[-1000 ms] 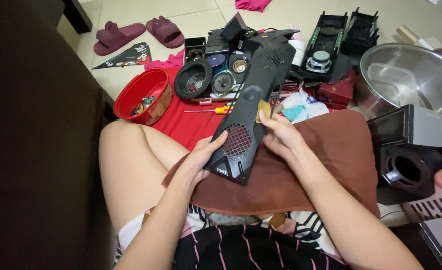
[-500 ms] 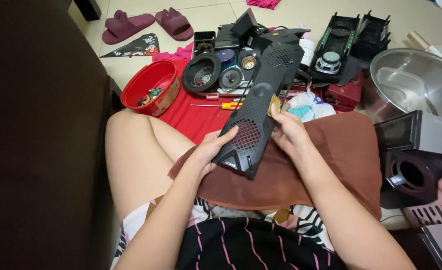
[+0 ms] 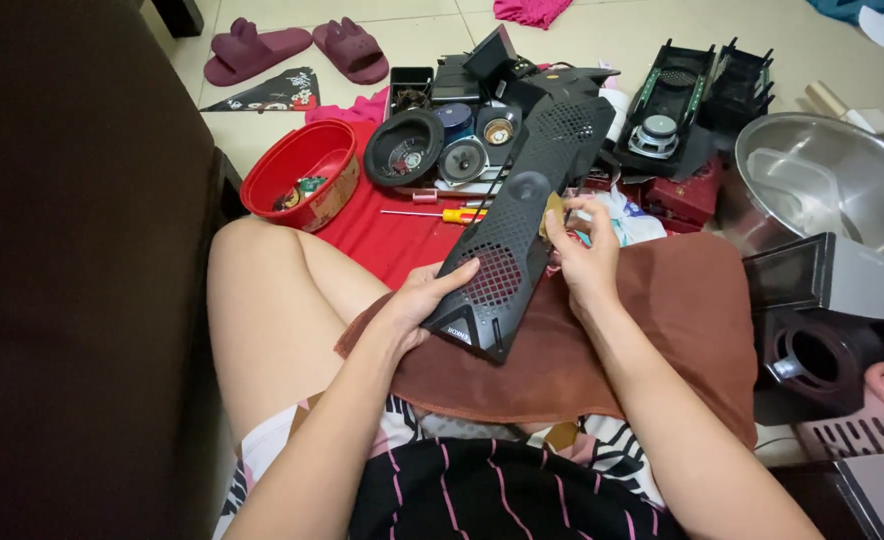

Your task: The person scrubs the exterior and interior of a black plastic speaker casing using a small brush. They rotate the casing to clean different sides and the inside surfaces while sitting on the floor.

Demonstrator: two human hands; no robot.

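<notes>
A long black perforated speaker grille [image 3: 522, 215] lies slanted across a brown cloth [image 3: 662, 340] on my lap. My left hand [image 3: 424, 300] grips the grille's near lower edge, fingers curled over its side. My right hand [image 3: 580, 250] is at the grille's right edge, fingers pinched on a small tan piece beside it; what that piece is I cannot tell. The grille's far end reaches over the parts on the floor.
On the floor ahead: a red bowl [image 3: 297, 175] with small parts, loose speaker drivers [image 3: 404, 148], a yellow-handled screwdriver [image 3: 447, 214] on red cloth, black speaker frames [image 3: 682, 100], a steel bowl [image 3: 832, 185], a black speaker box [image 3: 822, 330], maroon slippers [image 3: 297, 45]. Dark furniture stands at left.
The view has tilted down a little. My right hand moved up along the grille's right edge and now pinches the small piece. My left hand keeps its grip.
</notes>
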